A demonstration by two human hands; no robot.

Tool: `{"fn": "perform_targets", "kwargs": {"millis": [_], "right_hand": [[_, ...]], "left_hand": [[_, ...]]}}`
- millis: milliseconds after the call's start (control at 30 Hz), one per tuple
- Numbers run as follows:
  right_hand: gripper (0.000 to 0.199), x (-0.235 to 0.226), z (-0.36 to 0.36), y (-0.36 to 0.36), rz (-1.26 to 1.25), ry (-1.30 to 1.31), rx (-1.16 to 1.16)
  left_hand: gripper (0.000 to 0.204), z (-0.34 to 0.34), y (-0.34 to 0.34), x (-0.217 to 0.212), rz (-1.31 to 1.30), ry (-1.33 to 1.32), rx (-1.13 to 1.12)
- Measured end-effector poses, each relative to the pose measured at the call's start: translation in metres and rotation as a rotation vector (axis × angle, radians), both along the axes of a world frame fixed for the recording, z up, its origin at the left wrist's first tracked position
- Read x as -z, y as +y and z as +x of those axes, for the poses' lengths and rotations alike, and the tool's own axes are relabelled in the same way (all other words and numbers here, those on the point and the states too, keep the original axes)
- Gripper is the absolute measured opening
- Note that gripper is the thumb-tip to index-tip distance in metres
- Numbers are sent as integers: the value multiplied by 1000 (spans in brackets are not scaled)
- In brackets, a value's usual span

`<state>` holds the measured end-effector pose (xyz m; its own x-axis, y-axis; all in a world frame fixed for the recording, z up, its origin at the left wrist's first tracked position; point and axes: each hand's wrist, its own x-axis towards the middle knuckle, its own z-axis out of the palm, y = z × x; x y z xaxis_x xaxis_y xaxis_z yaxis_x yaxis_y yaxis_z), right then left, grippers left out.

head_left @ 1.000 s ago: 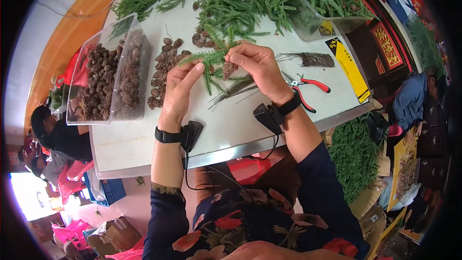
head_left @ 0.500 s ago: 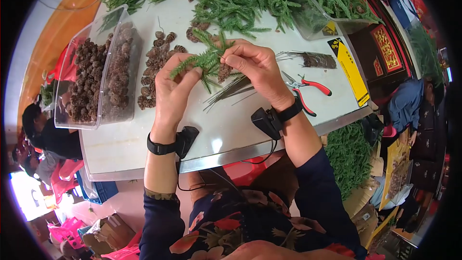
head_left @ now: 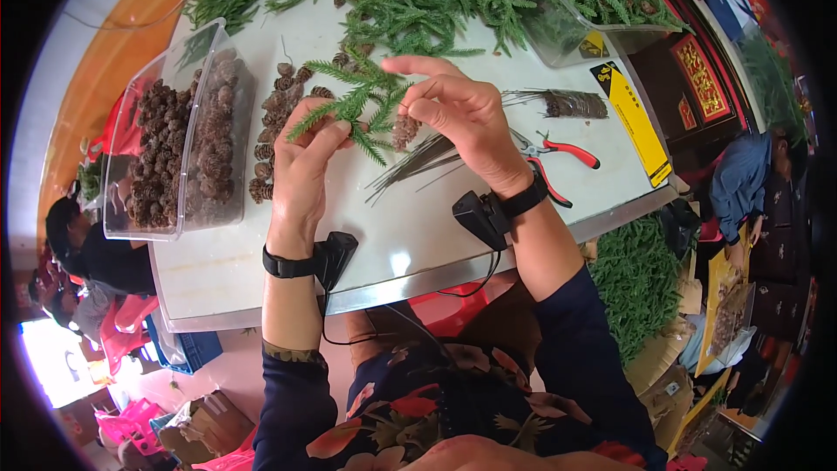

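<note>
Between the thumb and fingers of my left hand (head_left: 301, 157) is a green artificial pine sprig (head_left: 356, 103), its needled tips fanned out toward the right. My right hand (head_left: 466, 122) pinches at the top of a small brown pine cone (head_left: 405, 132), which hangs beneath the fingertips; any thin wire in the pinch is too fine to make out. The sprig's right tips come close to the right fingertips. Under and beside the right hand, loose dark wires (head_left: 417, 164) lie on the table. Red-handled pliers (head_left: 571, 153) rest just right of that hand.
A clear plastic bin (head_left: 181, 183) of pine cones stands at the left, with loose pine cones (head_left: 277, 105) beside it. Green sprigs (head_left: 405, 0) pile along the back. Another clear bin (head_left: 567, 52), a wire bundle (head_left: 575, 105) and a yellow-black card (head_left: 641, 135) sit at the right.
My left hand has drawn slightly left with the sprig, opening a gap from my right hand. My right index finger has lifted and stretched out; the pine cone remains under that hand.
</note>
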<state>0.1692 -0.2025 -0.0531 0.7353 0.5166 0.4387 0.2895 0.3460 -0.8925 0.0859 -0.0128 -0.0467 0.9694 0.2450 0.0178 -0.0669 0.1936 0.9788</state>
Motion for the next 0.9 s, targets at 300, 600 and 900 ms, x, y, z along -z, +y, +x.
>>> {"fn": "perform_targets", "kwargs": {"millis": [300,600,900], "right_hand": [[13,8,0,2,-114,94,-15],[13,11,1,3,-115,23,4],[18,2,-1,2,-26,195,-44]], "left_hand": [[24,-2,2,3,12,-20,97],[28,-2,0,3,78,-73,103],[16,0,8,13,-15,22,13]]}}
